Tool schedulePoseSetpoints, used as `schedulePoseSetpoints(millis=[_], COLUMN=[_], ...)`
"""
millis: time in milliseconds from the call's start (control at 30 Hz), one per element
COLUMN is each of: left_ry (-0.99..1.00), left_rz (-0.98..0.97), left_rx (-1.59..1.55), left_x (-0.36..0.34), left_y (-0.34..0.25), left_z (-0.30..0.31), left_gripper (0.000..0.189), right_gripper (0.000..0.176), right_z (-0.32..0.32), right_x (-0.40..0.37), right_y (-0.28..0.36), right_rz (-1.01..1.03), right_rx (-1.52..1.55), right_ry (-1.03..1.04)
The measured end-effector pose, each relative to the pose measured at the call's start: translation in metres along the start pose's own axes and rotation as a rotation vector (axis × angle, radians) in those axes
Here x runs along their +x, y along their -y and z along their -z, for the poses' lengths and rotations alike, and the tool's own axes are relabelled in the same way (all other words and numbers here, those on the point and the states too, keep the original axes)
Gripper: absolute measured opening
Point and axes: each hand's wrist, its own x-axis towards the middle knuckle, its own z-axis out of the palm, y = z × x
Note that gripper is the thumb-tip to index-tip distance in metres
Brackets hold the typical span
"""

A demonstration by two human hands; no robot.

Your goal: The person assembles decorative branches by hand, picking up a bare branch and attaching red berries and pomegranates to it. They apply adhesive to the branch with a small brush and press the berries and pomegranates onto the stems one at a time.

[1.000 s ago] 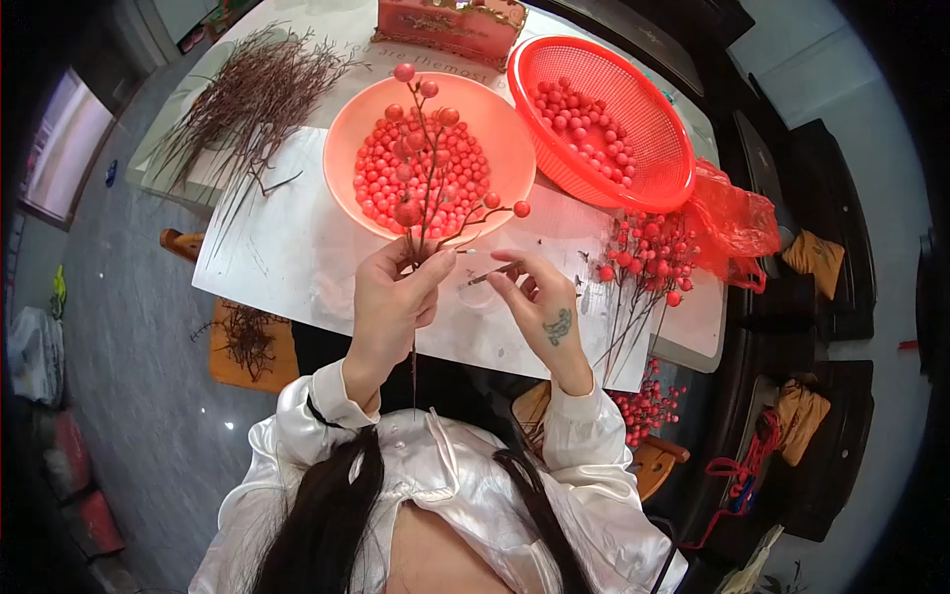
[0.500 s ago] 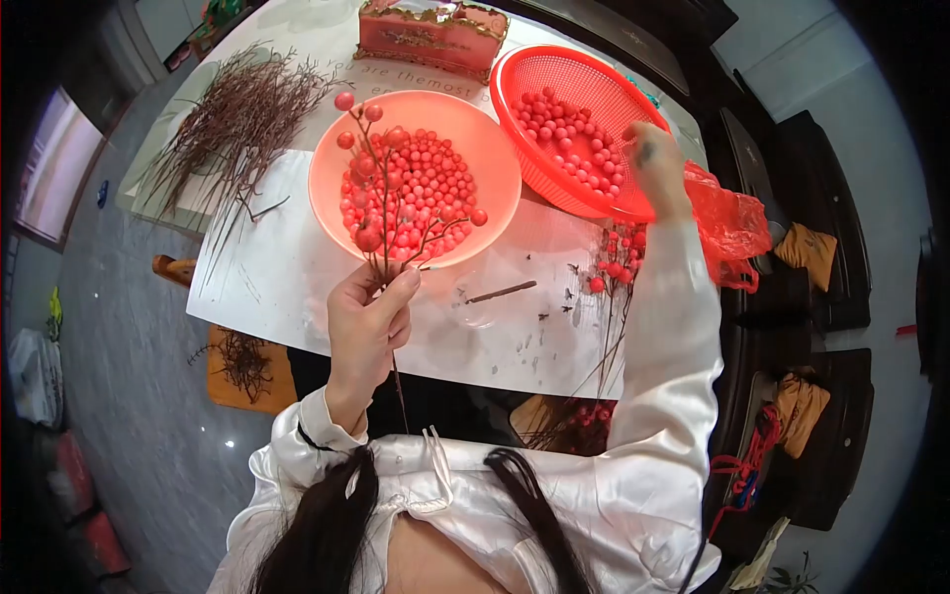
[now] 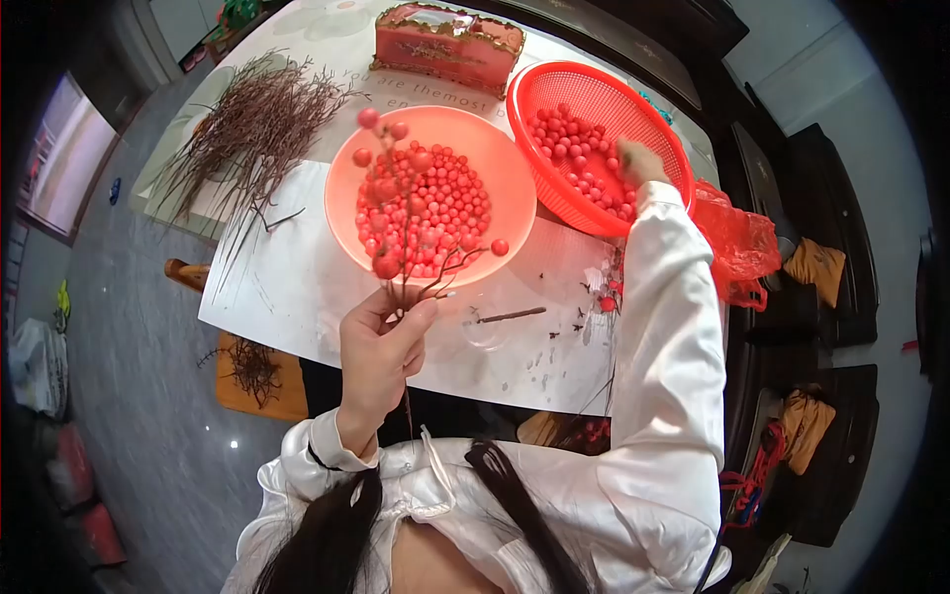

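The left hand [image 3: 381,342] had its grip closed on the stem of a berry branch [image 3: 388,265], which rose above it over a pink bowl [image 3: 500,148] on the counter [image 3: 297,267]. The right hand [image 3: 638,160] lay among loose berries [image 3: 574,148] in a red basket [image 3: 599,81]; I cannot tell how its grip stood.

Bare twig bundle [image 3: 247,129] lying to my far left; pink box [image 3: 447,45] sitting at far edge; red plastic bag [image 3: 737,243] slumping on right.

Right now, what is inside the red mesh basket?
Red berries, and the right hand reaching in among them. Whether it holds a berry is hidden by the hand itself.
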Motion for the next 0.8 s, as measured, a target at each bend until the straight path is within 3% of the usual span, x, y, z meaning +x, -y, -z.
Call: schedulePoseSetpoints(millis=[33, 67, 100, 133, 200, 267, 333, 367, 400, 500, 600, 800], left_ry=[-0.003, 0.0, 0.009, 0.022, 0.03, 0.047, 0.085, 0.1, 0.114, 0.097, 0.138, 0.173], left_rz=[0.014, 0.015, 0.009, 0.003, 0.01, 0.014, 0.015, 0.023, 0.03, 0.03, 0.011, -0.068], left_rx=[0.022, 0.031, 0.029, 0.028, 0.017, 0.028, 0.041, 0.051, 0.06, 0.135, 0.131, 0.247], left_x=[-0.001, -0.002, -0.003, -0.004, -0.005, -0.007, -0.01, -0.012, -0.015, -0.025, -0.033, -0.042], left_y=[0.0, 0.001, 0.001, 0.002, 0.004, 0.006, 0.009, 0.009, 0.009, 0.007, 0.008, 0.005], left_z=[-0.003, -0.005, -0.006, -0.007, -0.011, -0.013, -0.014, -0.016, -0.018, -0.022, -0.024, -0.03], left_gripper=[0.013, 0.013, 0.012, 0.011, 0.011, 0.011, 0.011, 0.012, 0.012, 0.013, 0.012, 0.011], right_gripper=[0.019, 0.014, 0.01, 0.017, 0.018, 0.016, 0.018, 0.026, 0.029, 0.027, 0.025, 0.032], right_z=[0.015, 0.031, 0.047, 0.068, 0.127, 0.168, 0.155, 0.138, 0.136, 0.11, 0.09, 0.082], right_x=[-0.005, -0.019, -0.033, -0.06, -0.132, -0.204, -0.258, -0.279, -0.294, -0.309, -0.311, -0.301], right_y=[0.0, 0.003, 0.007, 0.017, 0.065, 0.105, 0.134, 0.153, 0.171, 0.192, 0.216, 0.23], right_rz=[-0.084, -0.044, 0.013, 0.195, 0.019, -0.058, 0.051, 0.023, -0.073, -0.202, -0.138, -0.013], right_rx=[0.104, 0.231, 0.349, 0.254, 0.915, 1.242, 1.45, 1.651, 1.655, 2.052, 2.348, 2.571], right_ry=[-0.041, -0.181, -0.316, -0.523, -0.246, 0.059, 0.191, 0.202, 0.205, 0.083, -0.033, 0.058])
